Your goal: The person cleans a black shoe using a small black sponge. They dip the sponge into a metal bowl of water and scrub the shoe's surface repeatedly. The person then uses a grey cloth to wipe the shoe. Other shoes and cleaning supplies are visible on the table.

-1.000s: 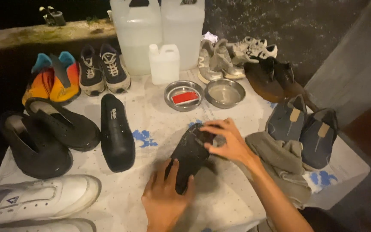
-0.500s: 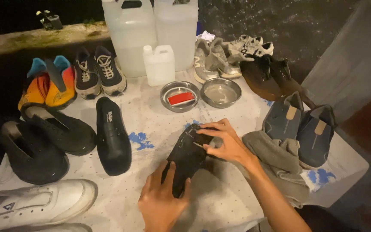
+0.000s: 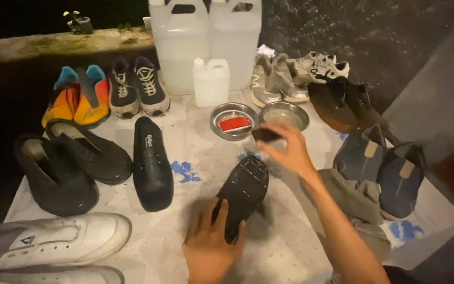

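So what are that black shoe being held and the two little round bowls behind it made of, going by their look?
The black shoe, held sole-up by the left hand, looks like matte rubber or moulded plastic: dull, with a raised grid tread. The two round bowls look like metal, probably steel, given their bright grey shine. The right hand holds something small and dark, too blurred to judge.

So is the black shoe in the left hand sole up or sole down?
Sole up: the black shoe shows its studded tread to the camera, with the left hand gripping its near end.
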